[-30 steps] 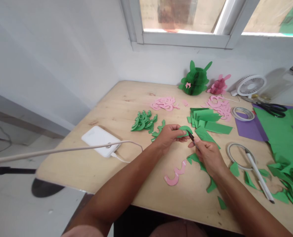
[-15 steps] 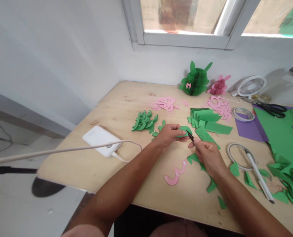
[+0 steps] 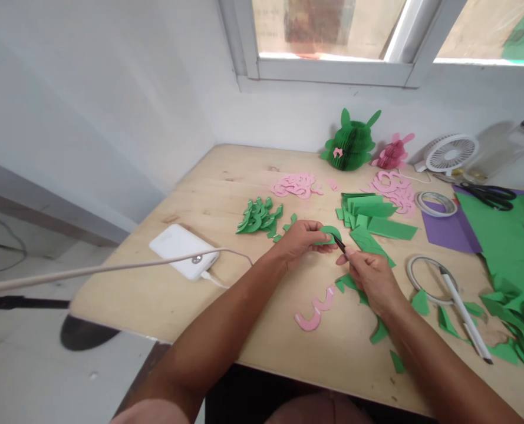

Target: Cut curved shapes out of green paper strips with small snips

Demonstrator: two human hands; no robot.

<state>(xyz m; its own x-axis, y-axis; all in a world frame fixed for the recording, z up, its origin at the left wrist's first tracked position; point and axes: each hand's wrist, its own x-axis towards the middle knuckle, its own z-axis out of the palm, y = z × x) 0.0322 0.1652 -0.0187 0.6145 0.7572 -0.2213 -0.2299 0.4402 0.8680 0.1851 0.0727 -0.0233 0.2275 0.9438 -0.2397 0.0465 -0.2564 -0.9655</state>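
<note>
While the left hand (image 3: pixel 305 238) pinches a green paper (image 3: pixel 332 229) between closed thumb and fingers, the right hand (image 3: pixel 372 275) has its fingers curled firmly around a dark tool (image 3: pixel 340 243), whose tip is at the paper. Whether the tool's tips are parted cannot be told. The paper is held above the table (image 3: pixel 191 188), near the green strips (image 3: pixel 368 206). A pink cutout (image 3: pixel 309 326) lies nearer the person.

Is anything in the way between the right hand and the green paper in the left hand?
Nothing visible blocks it. Between the right hand and the green paper in the left hand is only the black tool the right hand holds, its tip at the paper.
</note>
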